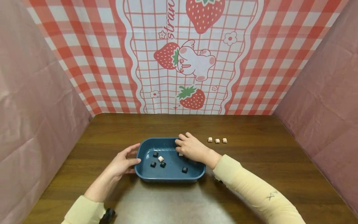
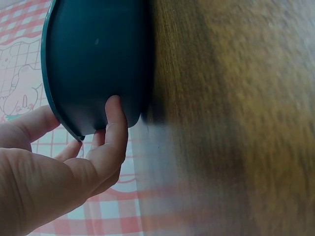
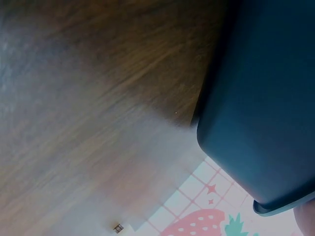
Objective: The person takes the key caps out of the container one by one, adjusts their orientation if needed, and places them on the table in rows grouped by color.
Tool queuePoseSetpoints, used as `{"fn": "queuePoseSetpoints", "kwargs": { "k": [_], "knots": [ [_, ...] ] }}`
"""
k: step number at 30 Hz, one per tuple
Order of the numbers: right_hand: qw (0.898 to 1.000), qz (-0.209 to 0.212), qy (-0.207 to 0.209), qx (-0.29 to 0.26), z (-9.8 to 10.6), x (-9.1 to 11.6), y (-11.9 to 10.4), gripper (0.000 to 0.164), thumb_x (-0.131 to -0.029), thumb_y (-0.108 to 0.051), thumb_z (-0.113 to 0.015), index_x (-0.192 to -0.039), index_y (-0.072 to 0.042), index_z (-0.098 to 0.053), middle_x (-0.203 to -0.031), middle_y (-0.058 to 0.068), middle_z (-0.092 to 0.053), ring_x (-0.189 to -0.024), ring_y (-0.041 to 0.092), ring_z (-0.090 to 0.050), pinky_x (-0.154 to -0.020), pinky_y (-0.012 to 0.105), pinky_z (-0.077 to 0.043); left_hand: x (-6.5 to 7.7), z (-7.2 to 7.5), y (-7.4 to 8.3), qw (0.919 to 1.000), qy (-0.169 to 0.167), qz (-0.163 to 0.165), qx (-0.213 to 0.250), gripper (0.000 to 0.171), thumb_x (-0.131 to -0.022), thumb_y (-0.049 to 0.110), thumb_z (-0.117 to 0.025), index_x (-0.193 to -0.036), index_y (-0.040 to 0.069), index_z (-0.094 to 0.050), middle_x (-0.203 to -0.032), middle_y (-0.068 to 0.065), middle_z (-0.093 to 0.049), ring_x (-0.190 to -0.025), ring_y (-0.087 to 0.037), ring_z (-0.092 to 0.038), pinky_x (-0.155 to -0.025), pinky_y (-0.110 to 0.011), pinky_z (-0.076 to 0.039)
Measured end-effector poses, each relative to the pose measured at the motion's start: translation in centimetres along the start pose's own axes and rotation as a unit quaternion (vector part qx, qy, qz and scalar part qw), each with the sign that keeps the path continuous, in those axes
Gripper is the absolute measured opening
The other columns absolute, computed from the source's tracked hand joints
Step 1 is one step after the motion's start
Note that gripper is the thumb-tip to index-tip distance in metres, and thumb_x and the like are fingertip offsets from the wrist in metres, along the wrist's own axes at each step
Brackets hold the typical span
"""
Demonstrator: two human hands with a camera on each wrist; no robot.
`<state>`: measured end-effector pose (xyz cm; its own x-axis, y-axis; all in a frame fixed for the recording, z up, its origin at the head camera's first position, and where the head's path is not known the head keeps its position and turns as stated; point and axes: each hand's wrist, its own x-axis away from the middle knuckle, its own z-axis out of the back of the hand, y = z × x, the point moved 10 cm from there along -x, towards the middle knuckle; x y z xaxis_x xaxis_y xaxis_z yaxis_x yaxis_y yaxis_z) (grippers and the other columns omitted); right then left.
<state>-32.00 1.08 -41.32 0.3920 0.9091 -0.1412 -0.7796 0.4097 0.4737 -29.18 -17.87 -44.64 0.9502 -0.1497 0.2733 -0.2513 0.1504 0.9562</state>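
Observation:
A blue rectangular tray [image 1: 170, 179] stands on the table. My left hand [image 1: 121, 161] holds its left end; in the left wrist view the fingers [image 2: 116, 115] lie against the outer wall. My right hand [image 1: 194, 149] reaches over the back right of the tray, fingers bent down inside it. Below them shows a pale keycap [image 1: 180, 154], partly covered; whether they pinch it is hidden. Several black keycaps [image 1: 153, 164] and another pale keycap [image 1: 160, 159] lie on the tray's left side, with one black keycap [image 1: 184, 170] at the front right.
Three pale keycaps [image 1: 217, 141] sit in a row on the brown wooden table [image 1: 251, 149], right of the tray. A red checked strawberry cloth [image 1: 193, 62] hangs behind. Pink cloths [image 1: 321, 102] flank the table on both sides.

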Motion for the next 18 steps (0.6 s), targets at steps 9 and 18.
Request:
{"fn": "queuePoseSetpoints", "kwargs": {
  "k": [9,18],
  "knots": [
    [1.0,-0.004,0.0,-0.02,0.04,0.01,0.02,0.011,-0.087,-0.033,-0.066,-0.086,-0.022,-0.069,-0.093,0.0,-0.057,-0.085,0.021,-0.044,-0.07,0.037,-0.032,0.19,-0.15,0.1,0.9999,-0.007,-0.008,0.0,0.061,-0.091,0.0,-0.056,-0.146,0.011,-0.033,-0.138,-0.027,-0.038,-0.104,-0.034,-0.057,-0.075,-0.047,-0.055],
    [0.999,-0.009,0.009,-0.048,0.85,0.32,0.27,0.01,-0.086,-0.03,-0.064,-0.08,-0.022,-0.063,-0.091,-0.001,-0.054,-0.082,0.019,-0.042,-0.069,0.035,-0.027,-0.03,-0.05,-0.04,1.0,-0.005,-0.003,0.001,0.06,-0.091,0.0,-0.055,-0.146,0.012,-0.034,-0.137,-0.025,-0.04,-0.104,-0.034,-0.057,-0.075,-0.047,-0.055]
  ]
}}
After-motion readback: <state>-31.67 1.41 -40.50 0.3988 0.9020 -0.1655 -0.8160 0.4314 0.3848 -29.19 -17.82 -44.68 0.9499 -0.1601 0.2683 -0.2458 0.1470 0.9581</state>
